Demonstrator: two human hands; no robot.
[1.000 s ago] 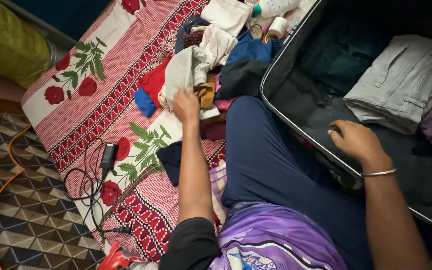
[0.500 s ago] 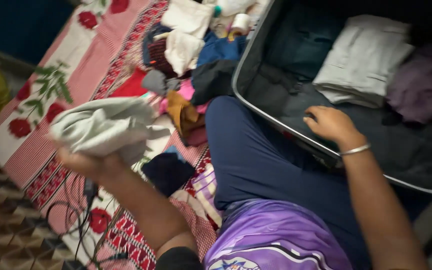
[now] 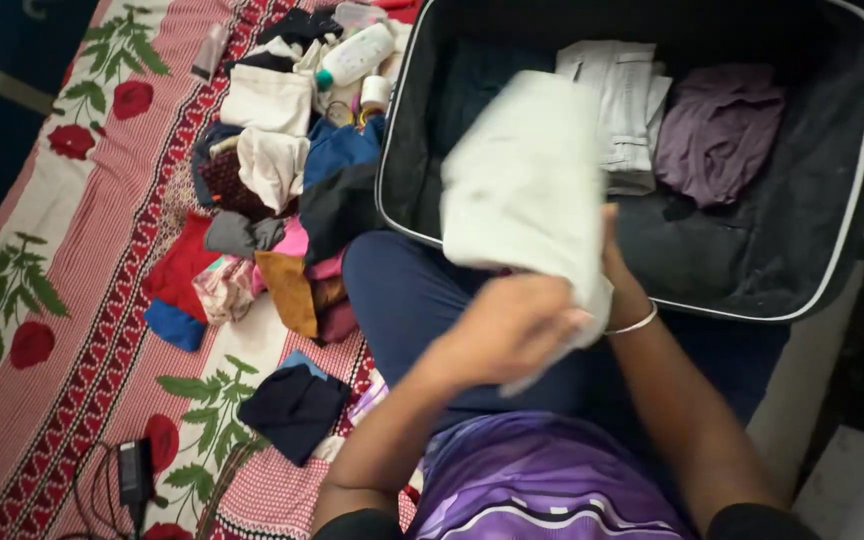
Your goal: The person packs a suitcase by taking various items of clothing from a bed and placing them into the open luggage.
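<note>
Hands: The left hand [image 3: 512, 325] and the right hand [image 3: 614, 262], bangle at the wrist, both clutch a pale folded garment [image 3: 527, 185], blurred, at centre frame; the right hand is mostly hidden behind the cloth.
Garment: Held in the air over the person's blue-trousered lap and the near rim of the open suitcase [image 3: 857, 180], which fills the upper right of the frame.
In the case: Folded grey trousers [image 3: 624, 110] and a crumpled purple cloth [image 3: 720, 125] lie against the far wall; the near floor of the case is bare dark lining.
Risk: The fold looks loose; a slack grasp could let it fall open, or the hem could catch on the rim of the case.
Surface: A red-and-white bedsheet [image 3: 82, 260] printed with roses and green leaves, left of frame, strewn with a heap of small clothes [image 3: 262, 230], a white bottle [image 3: 357, 55] at the upper centre, and a black charger [image 3: 135, 470] with cable at the lower left.
Room: Dim; a dark blue surface shows at the upper left, a pale floor at the lower right.
</note>
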